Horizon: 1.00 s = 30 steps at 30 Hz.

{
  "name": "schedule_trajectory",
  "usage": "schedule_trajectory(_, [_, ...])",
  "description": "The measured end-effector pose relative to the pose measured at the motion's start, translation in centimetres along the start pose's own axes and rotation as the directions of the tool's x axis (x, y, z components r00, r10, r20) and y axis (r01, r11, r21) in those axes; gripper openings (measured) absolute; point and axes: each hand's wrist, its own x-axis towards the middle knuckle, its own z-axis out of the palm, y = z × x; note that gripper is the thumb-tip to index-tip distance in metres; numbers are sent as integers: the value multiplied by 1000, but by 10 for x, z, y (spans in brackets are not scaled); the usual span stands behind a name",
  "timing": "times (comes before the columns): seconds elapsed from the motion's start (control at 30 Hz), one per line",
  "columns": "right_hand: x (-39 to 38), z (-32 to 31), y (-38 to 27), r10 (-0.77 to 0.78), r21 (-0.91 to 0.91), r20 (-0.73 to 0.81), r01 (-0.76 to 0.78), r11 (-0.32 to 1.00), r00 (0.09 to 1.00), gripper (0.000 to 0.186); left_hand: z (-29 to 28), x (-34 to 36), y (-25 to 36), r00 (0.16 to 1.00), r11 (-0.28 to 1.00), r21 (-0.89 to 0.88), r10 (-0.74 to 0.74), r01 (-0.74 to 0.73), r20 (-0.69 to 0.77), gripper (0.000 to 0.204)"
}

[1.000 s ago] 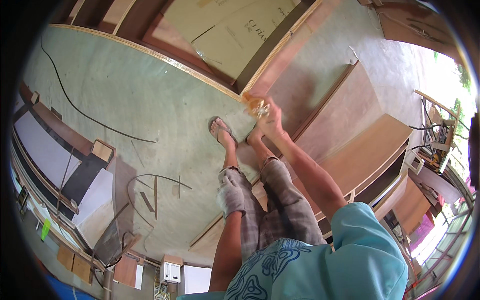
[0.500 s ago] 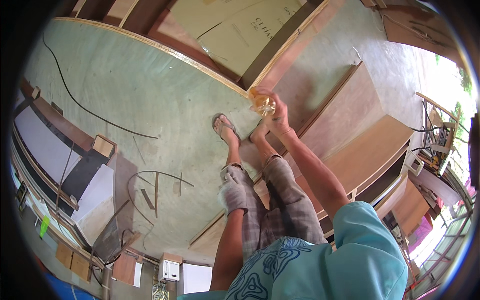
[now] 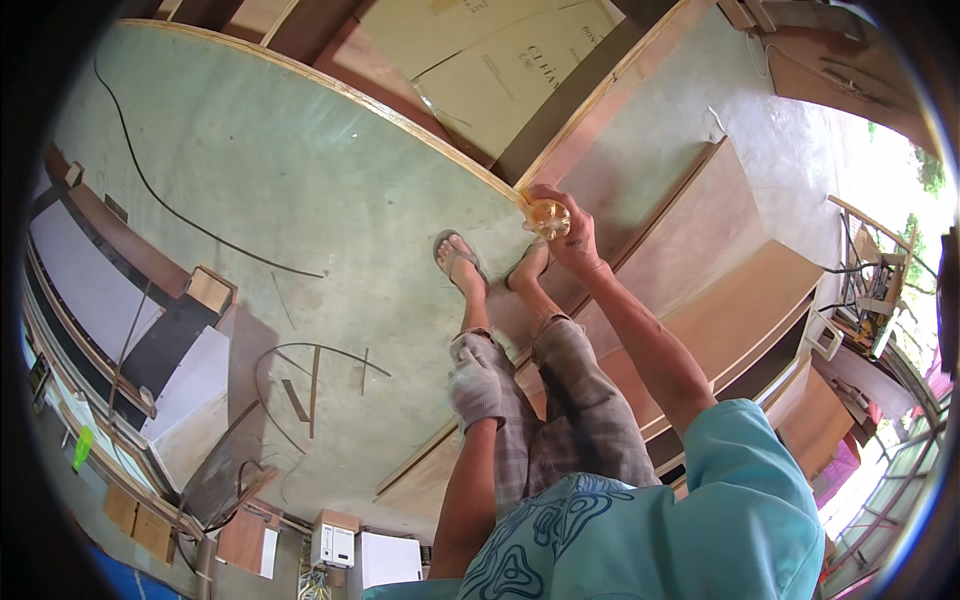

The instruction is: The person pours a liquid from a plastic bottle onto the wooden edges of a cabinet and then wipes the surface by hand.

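My right hand (image 3: 568, 232) is closed around a clear plastic bottle (image 3: 547, 220) with an amber tint. The bottle's lobed base faces up towards me, while its neck is hidden below. The bottle is held at the front corner of a large wooden cabinet frame (image 3: 590, 95); whether it touches the edge cannot be told. My left hand (image 3: 474, 388), in a pale knitted glove, rests on my left leg near the knee. It lies along the trouser fabric and holds nothing visible.
A long wooden panel (image 3: 690, 215) and a wooden cabinet (image 3: 735, 305) lie to my right. On the floor at left are a black cable (image 3: 190, 222) and thin strips (image 3: 315, 390). Dark-edged furniture pieces (image 3: 150, 340) stand farther left. A cardboard sheet (image 3: 500, 70) lies inside the frame.
My right hand and the bottle have shifted slightly right and down in the picture, along with the cabinet corner, as the view moved. My left hand stays on the leg.
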Motion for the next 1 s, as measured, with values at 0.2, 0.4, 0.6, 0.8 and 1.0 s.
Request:
schedule_trajectory(0.2, [15,17,1,-91,-99,-59,85,991,994,41,4,4,-16,995,999,-16,46,-48,-89,33])
schedule_trajectory(0.4, [74,-45,38,68,82,-357,-42,996,932,35,-17,7,0,999,999,36,5,-7,49,39])
schedule_trajectory(0.6, [46,-17,9,76,3,-276,-79,997,958,35,-40,26,-11,998,998,-63,-11,14,56,38])
schedule_trajectory(0.8, [116,-77,41,45,32,-415,-34,999,909,37,-62,59,5,996,994,-91,73,-69,47,38])
schedule_trajectory(1.0, [185,-141,79,27,-70,-493,-71,995,870,46,-71,85,16,1000,923,-385,-29,24,-7,34])
